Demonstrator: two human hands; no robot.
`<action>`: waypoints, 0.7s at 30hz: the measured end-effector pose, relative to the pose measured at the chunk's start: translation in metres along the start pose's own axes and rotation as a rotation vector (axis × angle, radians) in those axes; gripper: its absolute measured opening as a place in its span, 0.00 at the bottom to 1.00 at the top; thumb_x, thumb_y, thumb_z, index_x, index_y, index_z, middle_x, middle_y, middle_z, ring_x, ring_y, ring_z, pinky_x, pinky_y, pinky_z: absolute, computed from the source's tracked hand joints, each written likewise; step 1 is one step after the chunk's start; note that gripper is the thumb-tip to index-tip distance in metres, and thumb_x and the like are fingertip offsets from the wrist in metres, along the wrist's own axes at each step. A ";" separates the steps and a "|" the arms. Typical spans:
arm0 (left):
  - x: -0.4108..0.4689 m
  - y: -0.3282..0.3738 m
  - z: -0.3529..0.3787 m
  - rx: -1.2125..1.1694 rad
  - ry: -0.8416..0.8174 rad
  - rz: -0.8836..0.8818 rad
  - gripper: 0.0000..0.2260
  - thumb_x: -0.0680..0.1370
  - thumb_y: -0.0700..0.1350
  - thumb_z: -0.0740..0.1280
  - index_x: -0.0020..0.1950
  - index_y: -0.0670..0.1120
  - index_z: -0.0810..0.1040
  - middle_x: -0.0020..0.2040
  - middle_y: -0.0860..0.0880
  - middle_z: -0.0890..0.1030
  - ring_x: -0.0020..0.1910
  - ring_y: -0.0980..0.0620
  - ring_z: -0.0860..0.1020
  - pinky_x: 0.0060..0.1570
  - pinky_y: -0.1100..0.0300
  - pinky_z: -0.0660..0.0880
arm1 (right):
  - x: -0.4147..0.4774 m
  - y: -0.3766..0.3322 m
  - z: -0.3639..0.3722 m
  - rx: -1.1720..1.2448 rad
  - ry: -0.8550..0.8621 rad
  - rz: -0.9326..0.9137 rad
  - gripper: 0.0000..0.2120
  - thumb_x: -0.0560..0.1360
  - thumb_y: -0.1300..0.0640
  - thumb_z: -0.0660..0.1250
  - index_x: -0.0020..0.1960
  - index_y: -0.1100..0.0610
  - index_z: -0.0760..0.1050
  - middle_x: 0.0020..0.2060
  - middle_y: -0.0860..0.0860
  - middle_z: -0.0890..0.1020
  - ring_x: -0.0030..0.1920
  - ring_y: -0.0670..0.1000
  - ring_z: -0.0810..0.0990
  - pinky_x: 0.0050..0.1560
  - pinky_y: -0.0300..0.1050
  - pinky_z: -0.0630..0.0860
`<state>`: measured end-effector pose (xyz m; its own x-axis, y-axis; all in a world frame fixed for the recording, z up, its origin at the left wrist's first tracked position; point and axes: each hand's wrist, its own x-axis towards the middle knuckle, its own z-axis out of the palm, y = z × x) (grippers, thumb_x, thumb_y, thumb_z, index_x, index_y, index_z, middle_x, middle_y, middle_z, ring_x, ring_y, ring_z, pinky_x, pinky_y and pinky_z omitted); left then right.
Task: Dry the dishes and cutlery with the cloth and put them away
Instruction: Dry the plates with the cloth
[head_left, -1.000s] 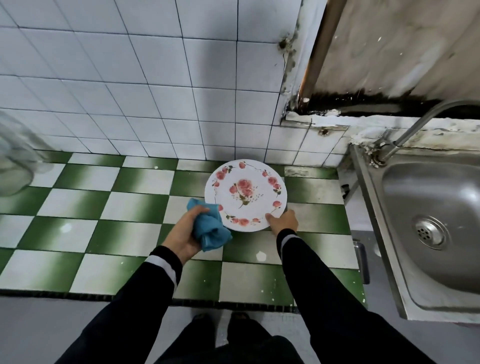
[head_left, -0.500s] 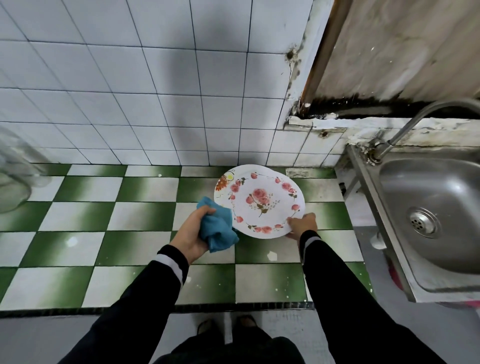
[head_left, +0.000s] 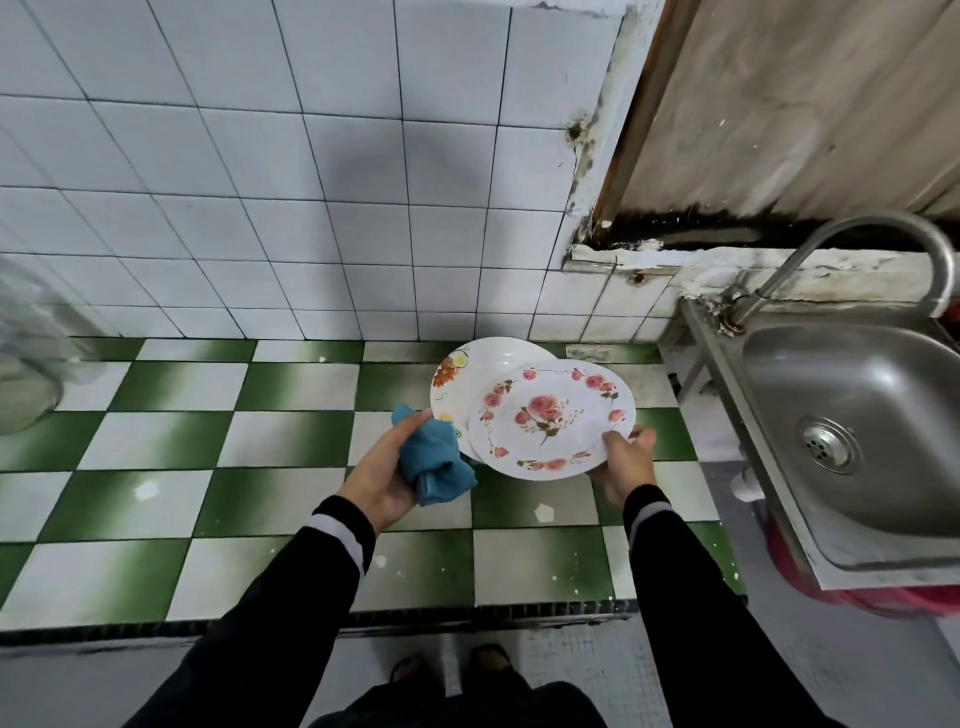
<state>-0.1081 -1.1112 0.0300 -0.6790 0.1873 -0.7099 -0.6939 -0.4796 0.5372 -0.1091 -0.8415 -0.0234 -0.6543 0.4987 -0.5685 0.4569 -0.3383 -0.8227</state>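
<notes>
A white plate with pink roses (head_left: 550, 415) is lifted off the green-and-white checked counter (head_left: 260, 499); my right hand (head_left: 621, 460) grips its near right rim. Under and behind it lies a second white plate with orange flowers (head_left: 467, 371), partly covered. My left hand (head_left: 387, 467) holds a bunched blue cloth (head_left: 434, 457) just left of the plates, the cloth touching their left edge.
A steel sink (head_left: 857, 431) with a curved tap (head_left: 852, 249) stands to the right of the counter, something red (head_left: 883, 597) beneath it. A clear glass vessel (head_left: 31, 358) sits at the far left. White tiled wall behind.
My right hand has drawn the rose plate to the right and up, uncovering the orange-flowered plate beneath. The cloth hand stayed at the left edge.
</notes>
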 end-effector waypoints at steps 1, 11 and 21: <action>-0.001 -0.001 0.000 0.009 -0.004 -0.001 0.17 0.75 0.49 0.72 0.59 0.42 0.76 0.50 0.42 0.83 0.49 0.46 0.81 0.53 0.51 0.79 | -0.003 -0.002 0.000 -0.003 0.007 -0.008 0.12 0.81 0.66 0.56 0.60 0.56 0.58 0.59 0.61 0.72 0.54 0.60 0.77 0.37 0.52 0.79; 0.001 -0.015 -0.009 -0.010 0.089 0.076 0.13 0.72 0.44 0.64 0.56 0.43 0.74 0.46 0.42 0.77 0.46 0.42 0.77 0.51 0.45 0.77 | -0.019 -0.020 0.001 -0.002 0.003 -0.121 0.13 0.85 0.50 0.55 0.63 0.58 0.70 0.60 0.58 0.81 0.52 0.57 0.82 0.51 0.56 0.82; 0.015 -0.014 0.049 0.387 0.077 0.336 0.05 0.80 0.45 0.62 0.54 0.46 0.73 0.52 0.42 0.79 0.49 0.46 0.78 0.44 0.55 0.76 | -0.066 -0.044 0.012 0.266 -0.078 -0.241 0.16 0.85 0.46 0.53 0.67 0.51 0.71 0.59 0.52 0.81 0.54 0.49 0.81 0.53 0.47 0.80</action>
<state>-0.1204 -1.0591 0.0338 -0.8701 0.0064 -0.4929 -0.4883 -0.1475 0.8601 -0.0930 -0.8693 0.0504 -0.7726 0.5309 -0.3481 0.1174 -0.4194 -0.9002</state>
